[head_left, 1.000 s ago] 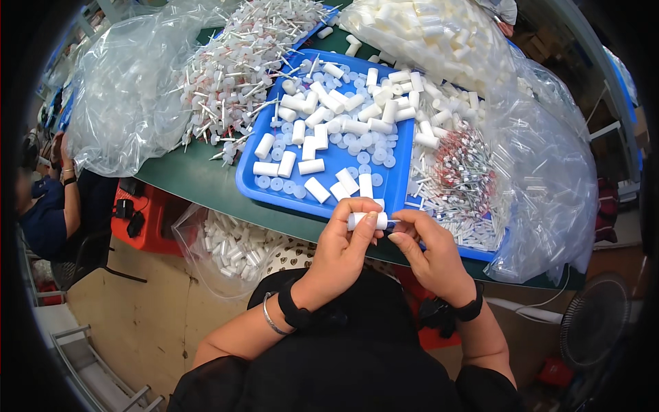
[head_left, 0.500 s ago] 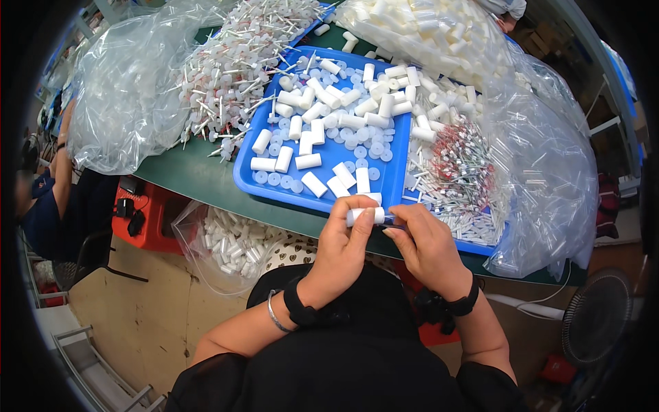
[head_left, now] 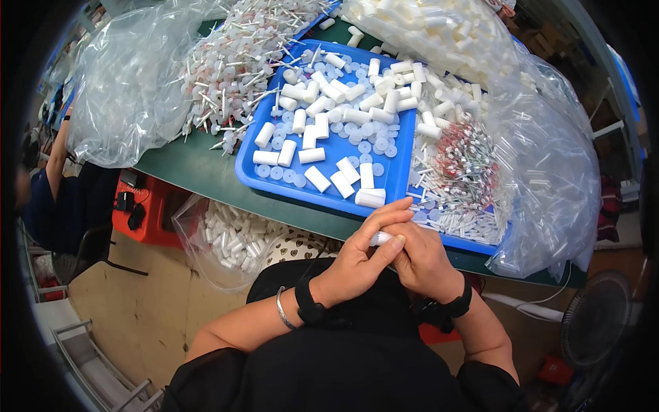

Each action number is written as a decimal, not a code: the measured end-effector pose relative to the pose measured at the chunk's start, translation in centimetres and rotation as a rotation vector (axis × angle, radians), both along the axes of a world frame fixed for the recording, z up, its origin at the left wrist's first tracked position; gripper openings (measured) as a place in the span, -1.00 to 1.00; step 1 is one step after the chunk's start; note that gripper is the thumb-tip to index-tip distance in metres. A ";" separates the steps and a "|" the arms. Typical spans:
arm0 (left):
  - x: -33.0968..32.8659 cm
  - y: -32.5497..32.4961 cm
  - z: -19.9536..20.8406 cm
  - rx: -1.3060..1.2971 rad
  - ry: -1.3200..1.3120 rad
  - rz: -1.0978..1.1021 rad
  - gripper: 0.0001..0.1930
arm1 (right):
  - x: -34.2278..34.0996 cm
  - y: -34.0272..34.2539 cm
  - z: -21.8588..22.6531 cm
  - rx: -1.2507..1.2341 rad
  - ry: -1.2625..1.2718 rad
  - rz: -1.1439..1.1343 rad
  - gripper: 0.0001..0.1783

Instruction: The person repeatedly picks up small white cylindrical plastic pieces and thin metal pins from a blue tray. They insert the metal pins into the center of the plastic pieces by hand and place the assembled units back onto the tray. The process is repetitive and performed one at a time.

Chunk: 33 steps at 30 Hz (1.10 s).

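Note:
Just off the table's front edge, my left hand (head_left: 358, 262) grips a short white cylinder (head_left: 379, 238) between thumb and fingers. My right hand (head_left: 427, 259) is pressed against my left, its fingers closed over the cylinder's right end, which is hidden. Beyond my hands lies a blue tray (head_left: 302, 195) with several loose white cylinders (head_left: 317, 179) and translucent round discs (head_left: 388, 150). To the right, another blue tray (head_left: 467, 244) carries thin white tubes (head_left: 456, 223) and a heap of red-and-silver wired pieces (head_left: 470, 154).
A heap of white stems with discs (head_left: 230, 69) lies at the far left, beside a clear plastic bag (head_left: 130, 89). Bags of white cylinders (head_left: 439, 34) and clear tubes (head_left: 549, 172) flank the right. A red crate (head_left: 152, 216) sits below; a fan (head_left: 596, 316) stands lower right. Someone's arm (head_left: 58, 151) shows at left.
My hands have come together and moved slightly down and right with the cylinder. My right fingers, earlier pinching at its right end, now close over that end.

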<state>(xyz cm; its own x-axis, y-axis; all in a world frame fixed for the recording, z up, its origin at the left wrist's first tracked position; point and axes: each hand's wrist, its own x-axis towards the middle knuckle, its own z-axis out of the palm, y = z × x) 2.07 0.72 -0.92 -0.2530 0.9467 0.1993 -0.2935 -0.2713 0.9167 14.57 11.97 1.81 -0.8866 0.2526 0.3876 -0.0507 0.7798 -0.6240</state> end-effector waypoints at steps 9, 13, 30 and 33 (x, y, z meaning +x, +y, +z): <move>-1.6 0.5 0.7 -0.138 -0.641 -0.209 -0.38 | -0.9 0.1 0.7 0.098 0.000 -0.130 -0.62; -1.6 0.2 0.0 -0.144 -0.823 -0.277 -0.40 | -0.7 0.6 0.9 0.210 0.006 -0.088 -0.65; 0.0 0.0 -0.8 -0.136 -1.021 -0.186 -0.62 | -1.2 -2.1 -0.7 0.238 -0.110 -0.173 -0.57; -1.1 0.3 0.7 -0.196 -0.914 -0.139 -0.55 | -1.8 -1.5 0.0 0.079 -0.045 -0.210 -0.56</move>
<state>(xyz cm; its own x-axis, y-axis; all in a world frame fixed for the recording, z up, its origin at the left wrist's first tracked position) 1.01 0.99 -0.24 -0.1147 0.9758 -0.1861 -0.9391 -0.0454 0.3406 12.75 10.46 1.84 -0.8344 0.4043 0.3746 0.1447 0.8165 -0.5589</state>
